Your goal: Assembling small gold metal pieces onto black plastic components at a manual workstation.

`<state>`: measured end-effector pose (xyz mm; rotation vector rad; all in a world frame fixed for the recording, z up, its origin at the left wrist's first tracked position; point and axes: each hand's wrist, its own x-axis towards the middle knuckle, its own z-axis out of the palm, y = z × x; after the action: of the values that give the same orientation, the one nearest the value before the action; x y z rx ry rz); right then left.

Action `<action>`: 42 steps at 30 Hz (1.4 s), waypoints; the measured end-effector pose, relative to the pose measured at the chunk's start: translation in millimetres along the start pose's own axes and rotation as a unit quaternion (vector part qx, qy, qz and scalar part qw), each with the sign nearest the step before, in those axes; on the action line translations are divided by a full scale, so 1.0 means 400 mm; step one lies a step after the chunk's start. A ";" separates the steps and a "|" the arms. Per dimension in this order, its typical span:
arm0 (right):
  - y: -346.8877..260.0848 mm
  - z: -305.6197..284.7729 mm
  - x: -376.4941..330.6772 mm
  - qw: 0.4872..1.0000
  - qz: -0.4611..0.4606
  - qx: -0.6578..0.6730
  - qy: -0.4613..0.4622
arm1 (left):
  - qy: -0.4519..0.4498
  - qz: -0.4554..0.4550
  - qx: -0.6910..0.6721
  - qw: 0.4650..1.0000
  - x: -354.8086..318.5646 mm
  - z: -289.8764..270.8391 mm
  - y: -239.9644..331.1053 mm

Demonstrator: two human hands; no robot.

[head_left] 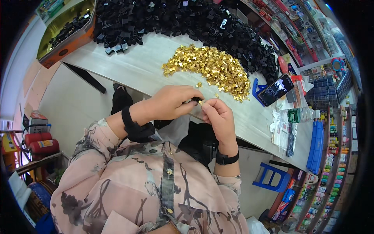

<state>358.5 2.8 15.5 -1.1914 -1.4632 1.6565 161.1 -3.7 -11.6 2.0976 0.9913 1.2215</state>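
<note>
Close to the table's near edge, my two hands meet fingertip to fingertip. Between the thumb and fingers of my left hand (171, 103) is a small black plastic piece (196, 100), mostly covered by the fingers. My right hand (221, 119) pinches a tiny shiny gold piece (201, 102) against or right beside it; whether the two are joined I cannot tell. Just beyond my hands lies a heap of small gold pieces (218, 68), with a few loose ones at its near side. Behind it spreads a large heap of small black plastic pieces (175, 19).
An orange box (70, 50) holding black pieces stands at the far left. On the right of the table (128, 66) are a phone (276, 90) on a blue stand, a water bottle (300, 115) and a blue tray (314, 148). A blue stool (271, 177) stands below.
</note>
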 end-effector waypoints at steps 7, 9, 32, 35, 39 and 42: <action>0.007 0.008 -0.008 0.999 -0.028 -0.020 0.027 | -0.040 -0.010 0.024 0.999 0.001 -0.007 0.005; 0.007 0.000 -0.008 0.999 -0.017 -0.005 0.027 | -0.032 -0.008 0.016 0.999 0.002 -0.006 0.004; -0.001 -0.001 0.032 0.998 -0.028 -0.015 0.055 | 0.019 -0.006 -0.076 0.997 0.000 0.000 -0.008; 0.011 -0.036 0.049 0.986 -0.084 -0.056 0.132 | 0.074 -0.134 -0.242 0.958 0.010 0.006 -0.020; 0.030 -0.056 0.069 0.850 -0.147 -0.452 0.224 | 0.063 -0.162 -0.236 0.956 0.011 -0.009 -0.023; 0.037 -0.058 0.072 0.833 -0.193 -0.468 0.224 | 0.067 -0.139 -0.189 0.970 0.017 -0.012 -0.011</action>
<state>369.6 35.2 -4.9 -1.4773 -2.0580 0.2717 157.4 4.7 -9.3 1.5457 0.9824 1.2998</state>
